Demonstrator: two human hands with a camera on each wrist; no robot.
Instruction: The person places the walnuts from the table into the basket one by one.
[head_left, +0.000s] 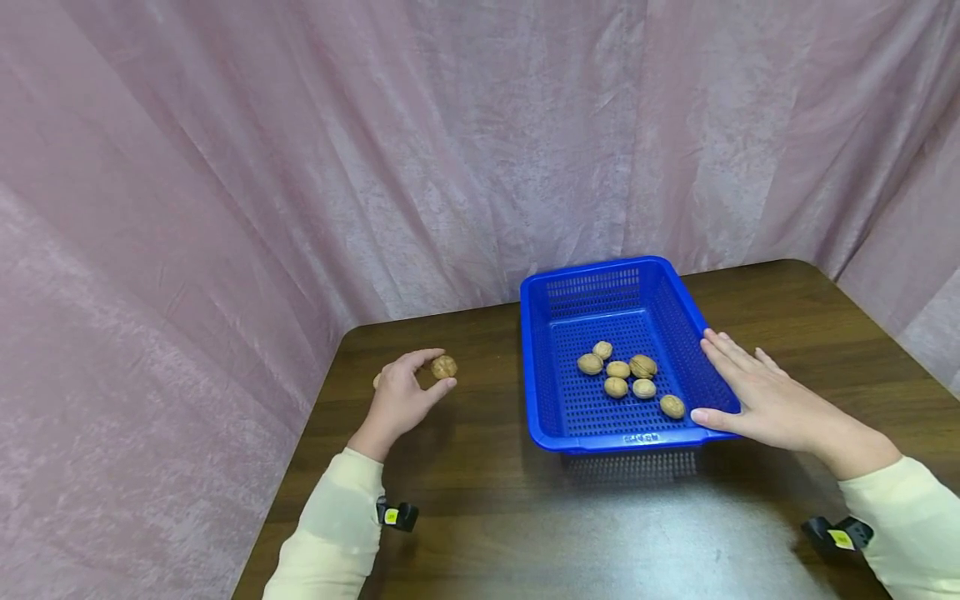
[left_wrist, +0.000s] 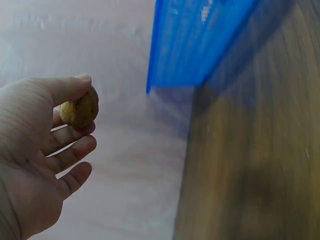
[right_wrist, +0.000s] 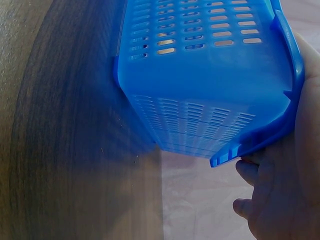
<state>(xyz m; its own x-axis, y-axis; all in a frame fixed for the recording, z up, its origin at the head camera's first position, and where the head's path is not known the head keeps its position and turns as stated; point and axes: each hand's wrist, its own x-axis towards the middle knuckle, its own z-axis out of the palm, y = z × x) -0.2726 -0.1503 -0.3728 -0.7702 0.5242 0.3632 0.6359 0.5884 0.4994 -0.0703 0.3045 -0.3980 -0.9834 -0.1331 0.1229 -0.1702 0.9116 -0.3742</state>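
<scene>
My left hand (head_left: 444,371) pinches a brown walnut (head_left: 443,367) between thumb and fingers, just above the dark wooden table (head_left: 480,500), left of a blue perforated basket (head_left: 534,367). The left wrist view shows that walnut (left_wrist: 81,110) held at the fingertips of the left hand (left_wrist: 85,106), with the basket (left_wrist: 200,40) blurred beyond. Another walnut (head_left: 377,381) peeks out behind the left hand. Several walnuts (head_left: 626,377) lie in the basket. My right hand (head_left: 712,379) rests on the basket's right rim, fingers straight, thumb at the front corner. In the right wrist view the right hand (right_wrist: 260,190) sits under the basket's (right_wrist: 210,90) rim.
Pink curtain (head_left: 300,167) hangs close behind and to both sides of the table. The table's left edge runs just beyond my left hand. Bare wood (head_left: 810,317) lies right of the basket and in front of it. Black wrist mounts (head_left: 396,514) sit on both sleeves.
</scene>
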